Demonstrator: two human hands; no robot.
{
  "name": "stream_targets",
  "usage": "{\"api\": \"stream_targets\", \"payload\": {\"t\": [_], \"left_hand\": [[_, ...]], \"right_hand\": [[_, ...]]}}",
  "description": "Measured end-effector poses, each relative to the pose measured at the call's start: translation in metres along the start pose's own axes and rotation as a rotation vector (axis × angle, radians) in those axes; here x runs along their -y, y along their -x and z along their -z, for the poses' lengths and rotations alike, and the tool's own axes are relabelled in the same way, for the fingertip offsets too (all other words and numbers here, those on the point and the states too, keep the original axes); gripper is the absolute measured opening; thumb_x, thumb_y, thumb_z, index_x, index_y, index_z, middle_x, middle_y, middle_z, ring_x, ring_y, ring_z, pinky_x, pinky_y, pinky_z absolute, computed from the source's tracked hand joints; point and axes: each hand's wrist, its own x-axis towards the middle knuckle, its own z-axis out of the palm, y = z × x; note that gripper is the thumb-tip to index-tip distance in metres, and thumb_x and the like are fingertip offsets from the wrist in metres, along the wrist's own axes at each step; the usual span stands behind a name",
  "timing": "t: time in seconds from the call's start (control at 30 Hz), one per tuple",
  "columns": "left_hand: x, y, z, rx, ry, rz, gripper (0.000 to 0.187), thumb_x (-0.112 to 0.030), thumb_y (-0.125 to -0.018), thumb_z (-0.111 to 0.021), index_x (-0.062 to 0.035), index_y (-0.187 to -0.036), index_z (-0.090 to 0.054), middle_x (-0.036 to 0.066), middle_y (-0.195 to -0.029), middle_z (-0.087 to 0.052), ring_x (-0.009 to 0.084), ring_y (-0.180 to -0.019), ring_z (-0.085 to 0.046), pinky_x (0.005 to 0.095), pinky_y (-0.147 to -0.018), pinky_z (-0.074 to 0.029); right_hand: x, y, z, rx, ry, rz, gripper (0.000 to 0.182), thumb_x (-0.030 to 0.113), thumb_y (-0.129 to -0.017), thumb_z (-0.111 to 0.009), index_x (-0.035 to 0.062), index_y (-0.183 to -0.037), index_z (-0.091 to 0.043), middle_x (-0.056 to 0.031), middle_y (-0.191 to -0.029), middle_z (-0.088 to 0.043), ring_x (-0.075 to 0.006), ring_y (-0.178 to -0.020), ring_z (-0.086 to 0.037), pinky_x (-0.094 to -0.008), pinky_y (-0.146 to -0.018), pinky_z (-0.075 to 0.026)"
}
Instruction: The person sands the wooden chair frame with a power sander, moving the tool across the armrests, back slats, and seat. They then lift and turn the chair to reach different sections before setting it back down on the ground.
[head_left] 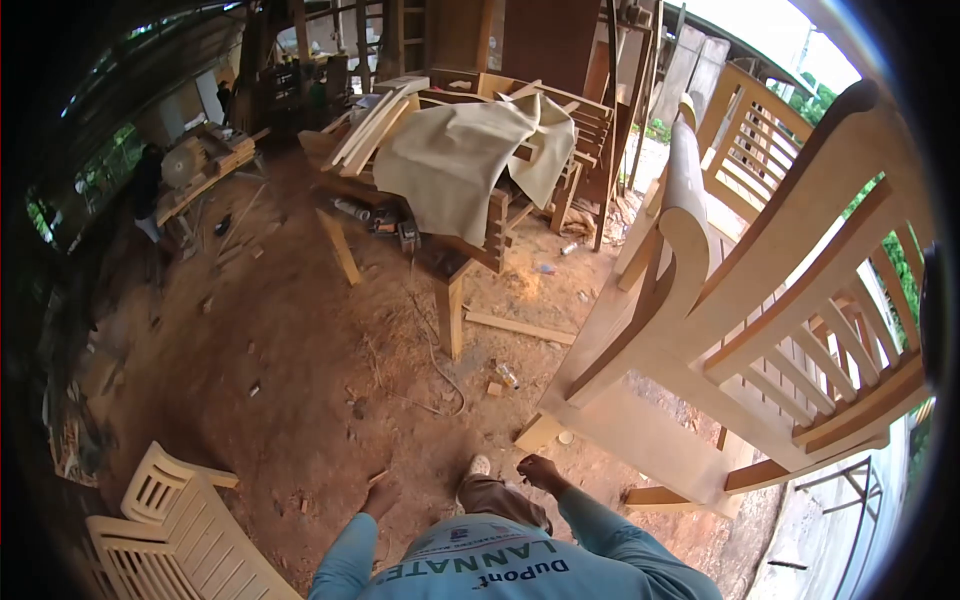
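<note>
My left hand (381,497) hangs low in front of me, fingers closed round a small, thin, light-brown piece (377,478) that juts past them. To the right, my right hand (541,472) is curled shut; what it holds, if anything, is too small to make out. Nearest to that hand is the foot of a large pale wooden bench (640,425), with slatted back and curved arm, standing at a tilt in this view. The hand appears apart from it.
A workbench (440,258) carries a power tool (408,236), boards (375,125) and a beige sheet (450,150). Another slatted wooden seat (205,535) is at lower left. A cord (462,395) and a bottle (507,375) lie on the dirt. A person (150,195) stands far left.
</note>
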Motion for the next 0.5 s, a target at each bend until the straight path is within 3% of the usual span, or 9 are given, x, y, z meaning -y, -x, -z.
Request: {"api": "stream_targets", "payload": {"t": [0.07, 0.2, 0.27, 0.33, 0.4, 0.43, 0.5], "left_hand": [[-0.050, -0.007, 0.001, -0.028, 0.002, -0.031, 0.033, -0.031, -0.093, -0.061, -0.0017, -0.101, -0.072, 0.011, -0.086, -0.071, 0.0206, -0.080, -0.068, 0.0365, -0.073, -0.054], [-0.083, -0.056, 0.031, 0.022, -0.033, -0.063, 0.029, -0.027, -0.095, -0.059, -0.0004, -0.098, -0.072, 0.010, -0.087, -0.070, 0.0192, -0.080, -0.068, 0.0355, -0.073, -0.054], [-0.098, -0.080, 0.055, 0.014, 0.139, -0.017, 0.027, -0.023, -0.096, -0.059, 0.0005, -0.096, -0.070, 0.009, -0.086, -0.069, 0.0178, -0.081, -0.068, 0.0326, -0.073, -0.055], [-0.109, -0.088, 0.080, 0.016, 0.223, 0.057, 0.023, -0.021, -0.096, -0.057, -0.0012, -0.096, -0.068, 0.008, -0.085, -0.069, 0.0174, -0.081, -0.068, 0.0306, -0.069, -0.056], [-0.136, -0.126, 0.103, -0.025, 0.199, 0.088, 0.020, -0.018, -0.097, -0.054, -0.0030, -0.097, -0.066, 0.007, -0.085, -0.068, 0.0176, -0.075, -0.068, 0.0311, -0.061, -0.056], [-0.167, -0.119, 0.115, -0.070, 0.208, 0.150, 0.019, -0.017, -0.097, -0.053, -0.0039, -0.099, -0.066, 0.007, -0.084, -0.068, 0.0177, -0.071, -0.067, 0.0319, -0.057, -0.055], [-0.196, -0.136, 0.126, -0.116, 0.226, 0.196, 0.017, -0.015, -0.095, -0.052, -0.0055, -0.103, -0.063, 0.006, -0.083, -0.064, 0.0188, -0.064, -0.064, 0.0326, -0.050, -0.051]], "right_hand": [[0.012, -0.022, -0.001, 0.041, 0.070, -0.010, 0.033, 0.029, -0.086, -0.074, 0.0010, -0.103, -0.072, -0.0103, -0.085, -0.075, -0.0199, -0.068, -0.072, -0.0322, -0.063, -0.059], [0.000, -0.084, 0.004, 0.076, 0.383, 0.089, 0.036, 0.036, -0.084, -0.073, 0.0029, -0.100, -0.075, -0.0102, -0.081, -0.076, -0.0202, -0.068, -0.073, -0.0346, -0.068, -0.059], [0.010, -0.099, 0.011, 0.125, 0.684, 0.208, 0.041, 0.041, -0.082, -0.058, 0.0047, -0.082, -0.077, -0.0157, -0.083, -0.075, -0.0302, -0.071, -0.073, -0.0422, -0.072, -0.057], [0.014, -0.124, 0.010, 0.144, 0.629, 0.031, 0.040, 0.037, -0.082, -0.056, 0.0046, -0.090, -0.078, -0.0239, -0.105, -0.074, -0.0433, -0.093, -0.071, -0.0504, -0.083, -0.056], [0.042, -0.129, 0.021, 0.164, 0.582, 0.076, 0.044, 0.038, -0.082, -0.055, 0.0012, -0.090, -0.077, -0.0264, -0.105, -0.073, -0.0432, -0.095, -0.071, -0.0511, -0.081, -0.056], [0.059, -0.122, 0.031, 0.148, 0.656, 0.299, 0.044, 0.039, -0.081, -0.055, 0.0004, -0.083, -0.077, -0.0260, -0.095, -0.074, -0.0429, -0.089, -0.072, -0.0499, -0.079, -0.057], [0.066, -0.132, 0.035, 0.093, 0.499, 0.145, 0.042, 0.039, -0.084, -0.054, 0.0042, -0.079, -0.076, -0.0200, -0.081, -0.073, -0.0388, -0.076, -0.071, -0.0479, -0.072, -0.056]]}}
